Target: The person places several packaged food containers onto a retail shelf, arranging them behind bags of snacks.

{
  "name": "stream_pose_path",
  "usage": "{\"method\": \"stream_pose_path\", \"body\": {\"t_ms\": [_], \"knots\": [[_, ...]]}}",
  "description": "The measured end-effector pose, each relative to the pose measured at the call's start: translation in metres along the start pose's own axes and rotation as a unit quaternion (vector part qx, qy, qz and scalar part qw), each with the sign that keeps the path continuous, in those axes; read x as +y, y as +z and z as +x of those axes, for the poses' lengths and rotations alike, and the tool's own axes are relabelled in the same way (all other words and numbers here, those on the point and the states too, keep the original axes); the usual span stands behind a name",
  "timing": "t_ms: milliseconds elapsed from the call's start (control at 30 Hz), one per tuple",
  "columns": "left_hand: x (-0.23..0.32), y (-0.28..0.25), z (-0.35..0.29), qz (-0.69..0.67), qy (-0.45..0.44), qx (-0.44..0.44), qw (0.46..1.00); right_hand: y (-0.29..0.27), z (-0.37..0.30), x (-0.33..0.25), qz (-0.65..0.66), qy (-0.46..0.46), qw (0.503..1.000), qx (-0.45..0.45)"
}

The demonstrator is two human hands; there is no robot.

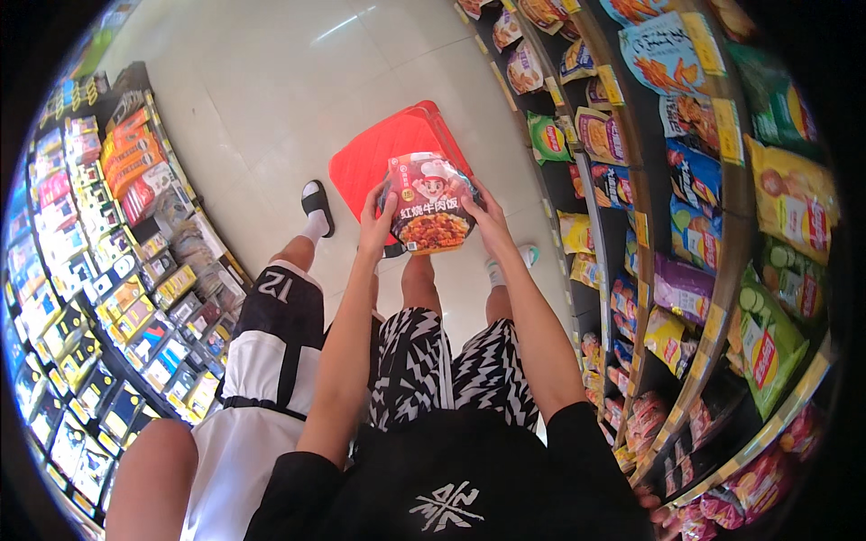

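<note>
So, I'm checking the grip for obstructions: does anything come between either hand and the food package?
Nothing visible does: the left hand and right hand hold the food package directly by its opposite sides. The red object appears beyond the package, not between it and either hand.

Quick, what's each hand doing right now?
Left hand: holding the food package by its left side.
Right hand: holding the same package by its right side.

We've got room far left over the floor (244,117), but that red plastic thing (365,162) sits just past our boxed meal (429,206), snack shelves (713,329) wall off the right, and another person (239,460) crowds near left.
</note>
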State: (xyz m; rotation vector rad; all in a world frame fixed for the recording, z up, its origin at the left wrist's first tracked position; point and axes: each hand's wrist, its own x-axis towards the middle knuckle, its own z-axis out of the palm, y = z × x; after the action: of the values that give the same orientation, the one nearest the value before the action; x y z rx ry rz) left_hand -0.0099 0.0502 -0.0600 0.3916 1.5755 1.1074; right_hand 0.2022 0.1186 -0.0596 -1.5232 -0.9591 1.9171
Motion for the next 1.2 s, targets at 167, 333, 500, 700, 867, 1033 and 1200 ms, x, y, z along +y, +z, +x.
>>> {"method": "stream_pose_path", "body": {"t_ms": [167,333,500,700,867,1033,1200], "knots": [[-0.010,-0.006,0.019,-0.001,-0.049,-0.035,0.998,-0.002,0.011,0.013,0.168,0.123,0.976,-0.061],[-0.005,-0.013,0.024,-0.111,-0.065,-0.044,0.991,0.016,0.018,0.001,0.239,0.143,0.958,-0.075],[0.018,-0.037,0.031,-0.139,-0.078,0.024,0.987,0.054,0.043,-0.002,0.086,0.067,0.988,-0.109],[0.033,-0.078,0.057,-0.165,-0.095,0.064,0.980,0.104,0.067,-0.005,-0.043,0.024,0.997,-0.066],[0.040,-0.069,0.058,-0.071,-0.079,0.139,0.985,0.099,0.053,-0.016,-0.153,-0.014,0.987,-0.035],[0.015,-0.056,0.023,0.072,0.062,0.319,0.943,0.043,-0.026,-0.015,-0.198,0.013,0.980,0.005],[-0.008,-0.014,-0.038,-0.031,0.124,0.296,0.946,-0.076,-0.119,0.035,-0.184,0.105,0.977,0.026]]}}
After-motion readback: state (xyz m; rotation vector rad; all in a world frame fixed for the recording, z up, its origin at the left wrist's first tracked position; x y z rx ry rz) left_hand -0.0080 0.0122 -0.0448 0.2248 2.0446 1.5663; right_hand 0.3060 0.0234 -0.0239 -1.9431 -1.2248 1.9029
